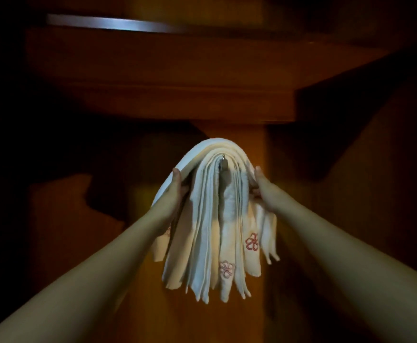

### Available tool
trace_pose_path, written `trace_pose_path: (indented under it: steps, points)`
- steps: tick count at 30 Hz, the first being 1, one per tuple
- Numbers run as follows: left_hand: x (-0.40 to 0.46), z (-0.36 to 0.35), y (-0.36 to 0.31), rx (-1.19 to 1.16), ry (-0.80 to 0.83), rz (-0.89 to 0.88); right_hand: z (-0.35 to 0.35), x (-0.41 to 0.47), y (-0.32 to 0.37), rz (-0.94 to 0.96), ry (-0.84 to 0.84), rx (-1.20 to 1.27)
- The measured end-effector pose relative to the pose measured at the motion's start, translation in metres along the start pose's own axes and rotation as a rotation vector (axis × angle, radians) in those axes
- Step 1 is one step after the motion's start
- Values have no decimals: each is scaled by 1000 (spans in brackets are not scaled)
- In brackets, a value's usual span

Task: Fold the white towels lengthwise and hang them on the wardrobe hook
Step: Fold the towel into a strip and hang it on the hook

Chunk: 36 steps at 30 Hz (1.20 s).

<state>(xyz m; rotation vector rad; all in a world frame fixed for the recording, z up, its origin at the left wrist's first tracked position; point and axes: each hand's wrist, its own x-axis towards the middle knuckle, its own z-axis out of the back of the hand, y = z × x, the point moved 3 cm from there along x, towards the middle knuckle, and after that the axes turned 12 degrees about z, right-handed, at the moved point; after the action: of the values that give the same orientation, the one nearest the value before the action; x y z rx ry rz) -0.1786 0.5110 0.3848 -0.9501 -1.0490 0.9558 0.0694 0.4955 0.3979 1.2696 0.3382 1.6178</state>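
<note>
We see the white towels [212, 219], folded into long narrow strips and stacked in many layers, draped over a small metal hook [223, 162] fixed to the far wooden panel of the wardrobe [153, 78]. The hook's tip shows just under the arch of the top folds, in the middle of the bundle. The loose ends hang down in a fan, and two of them carry a red embroidered flower [251, 241], one lower and nearer the centre, one higher on the right.

Our left hand [175, 191] grips the left side of the bundle, thumb on the outer layer and fingers curled into the folds. Our right hand [264, 191] grips the right side the same way, thumb up along the edge. Both forearms reach in from the near corners.

Above, a dark wooden shelf crosses the wardrobe, with a pale metal rail [108, 23] along the top left. The surroundings are dim.
</note>
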Motion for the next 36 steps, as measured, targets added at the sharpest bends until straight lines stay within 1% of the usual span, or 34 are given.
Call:
trace_pose_path:
  steps: [2, 3, 6, 8, 9, 10, 11, 14, 16, 18, 19, 20, 23, 26, 27, 28, 31, 34, 36]
  points:
    - [-14, -1, 11, 93, -123, -67, 1, -7, -7, -40, 10, -131]
    - [-22, 1, 12, 112, -225, -140, 3, -10, -10, -46, -1, -192]
    - [-46, 11, 8, 53, -511, -401, 4, -19, -17, -10, -45, -328]
    - [-57, 9, 4, 193, -711, -543, -1, -25, -21, -5, -38, -336]
    - [-57, 4, 6, 277, -774, -548, -5, -27, -23, -26, -20, -312]
    - [-56, -2, 10, 312, -768, -483, -10, -31, -25, -55, 2, -280]
    - [-52, -8, 16, 303, -698, -371, -15, -34, -28, -87, 22, -249]
    - [-40, -28, 43, 183, -389, -23, -33, -41, -41, -197, 92, -144]
    - [-41, -40, 53, 72, -244, 181, -43, -47, -48, -245, 141, -74]
    - [-49, -51, 59, -60, -79, 281, -50, -52, -52, -258, 167, -28]
    - [-54, -54, 60, -97, -28, 298, -51, -57, -53, -264, 173, -12]
    - [-60, -54, 61, -131, -13, 320, -51, -61, -53, -276, 177, -5]
    - [-78, -45, 64, -192, -57, 397, -45, -82, -49, -300, 143, -57]
    - [-96, -37, 73, -150, -76, 467, -38, -113, -46, -315, 112, -107]
    - [-103, -34, 79, -79, -84, 463, -36, -126, -46, -328, 104, -132]
    - [-111, -32, 86, 23, -83, 414, -35, -141, -46, -335, 100, -169]
    - [-145, -32, 108, 336, -31, 199, -33, -193, -42, -297, 161, -360]
    - [-181, -40, 137, 496, 57, 171, -39, -254, -43, -273, 198, -473]
    - [-205, -51, 159, 619, 214, 197, -44, -300, -48, -303, 216, -492]
